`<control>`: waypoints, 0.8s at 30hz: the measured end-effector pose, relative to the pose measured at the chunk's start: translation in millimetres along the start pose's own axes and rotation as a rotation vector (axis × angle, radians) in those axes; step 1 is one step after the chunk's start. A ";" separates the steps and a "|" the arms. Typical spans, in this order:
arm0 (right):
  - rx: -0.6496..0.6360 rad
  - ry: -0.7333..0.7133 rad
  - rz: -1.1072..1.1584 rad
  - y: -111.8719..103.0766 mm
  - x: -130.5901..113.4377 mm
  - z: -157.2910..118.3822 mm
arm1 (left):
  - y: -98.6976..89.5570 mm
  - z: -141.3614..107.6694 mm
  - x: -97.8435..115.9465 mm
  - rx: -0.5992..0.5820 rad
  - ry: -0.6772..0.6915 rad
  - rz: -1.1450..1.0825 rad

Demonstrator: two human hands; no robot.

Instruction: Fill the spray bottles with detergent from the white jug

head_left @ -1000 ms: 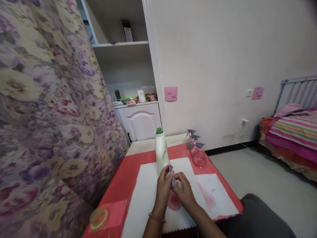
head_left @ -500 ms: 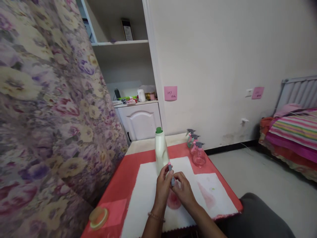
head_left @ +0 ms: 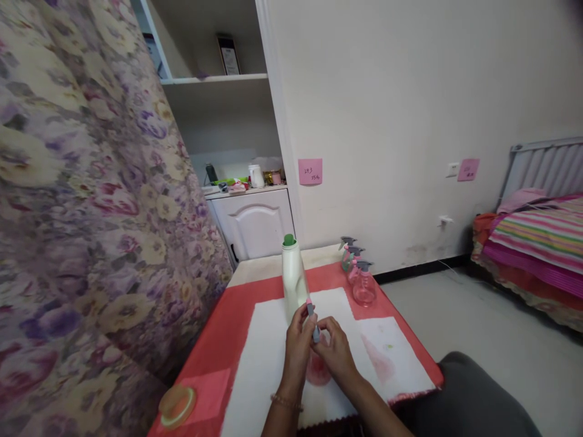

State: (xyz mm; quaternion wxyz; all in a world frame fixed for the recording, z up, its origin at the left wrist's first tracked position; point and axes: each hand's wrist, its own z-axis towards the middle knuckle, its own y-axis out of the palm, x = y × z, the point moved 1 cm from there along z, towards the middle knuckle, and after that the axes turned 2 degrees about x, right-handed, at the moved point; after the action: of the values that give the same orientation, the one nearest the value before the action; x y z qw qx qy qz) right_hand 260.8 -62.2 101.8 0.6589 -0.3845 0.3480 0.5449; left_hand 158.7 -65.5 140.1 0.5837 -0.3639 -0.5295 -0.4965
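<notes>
A pink see-through spray bottle [head_left: 317,372] stands on the white sheet in front of me, its grey spray head [head_left: 315,328] tipped with a pink nozzle. My left hand [head_left: 297,340] is closed around the spray head from the left side. On the right, my right hand [head_left: 336,352] has its fingers curled in at the bottle's neck, just under the head. Between them the hands hide the neck and the collar. Right behind the left hand rises a tall pale green jug [head_left: 294,276] with a green top.
Several spray bottles [head_left: 364,291] with grey heads line the table's right edge. A round lidded container [head_left: 177,406] sits on the red tablecloth [head_left: 207,337] at front left. A stained white paper [head_left: 396,358] lies at right. Beyond are a floral curtain, a cabinet and a bed.
The whole view has shifted slightly, so things appear a little further left. Both hands keep their hold at the spray bottle's top with hardly any visible movement.
</notes>
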 end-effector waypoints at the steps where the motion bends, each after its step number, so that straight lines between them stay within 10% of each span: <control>1: 0.005 0.007 0.003 -0.1 -0.6 -0.3 | -0.1 0.0 -0.4 0.000 -0.002 -0.001; 24: -0.024 -0.079 0.014 -0.7 -4.7 2.7 | -2.4 3.5 4.5 -0.001 0.005 0.039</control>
State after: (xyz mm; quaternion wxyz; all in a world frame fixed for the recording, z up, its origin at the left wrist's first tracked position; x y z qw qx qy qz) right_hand 260.8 -62.0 107.3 0.6636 -0.3683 0.3178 0.5684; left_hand 155.2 -63.6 144.8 0.5943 -0.3733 -0.5208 -0.4861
